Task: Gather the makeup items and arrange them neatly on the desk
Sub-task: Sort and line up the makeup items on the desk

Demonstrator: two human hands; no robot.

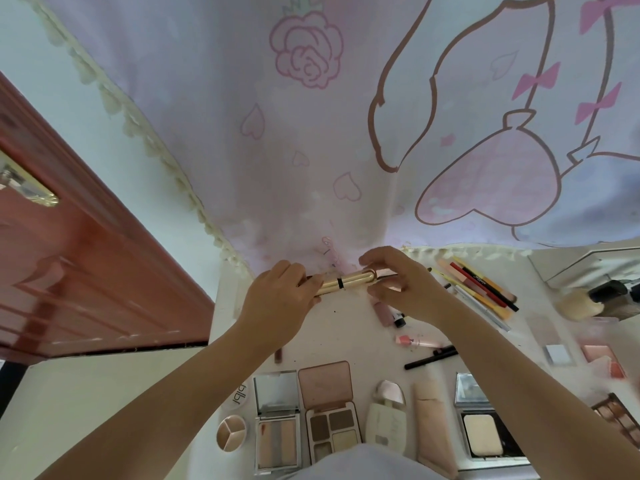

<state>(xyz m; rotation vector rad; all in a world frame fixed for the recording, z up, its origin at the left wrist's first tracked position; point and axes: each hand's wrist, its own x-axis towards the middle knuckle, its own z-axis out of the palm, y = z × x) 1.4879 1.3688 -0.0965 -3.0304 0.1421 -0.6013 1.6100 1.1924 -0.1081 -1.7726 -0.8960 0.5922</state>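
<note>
I am holding a gold tube (346,280) level above the far edge of the desk (346,341), my left hand (280,299) gripping its left end and my right hand (403,285) pinching its right end. Open palettes (332,427) are lying in a row near me, pencils (481,289) at right.

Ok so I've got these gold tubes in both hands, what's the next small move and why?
Probably lower the gold tubes onto the bare desk just below them. Both the left hand and right hand hold them level above that gap, while the palettes already sit in a row nearer you.
</note>
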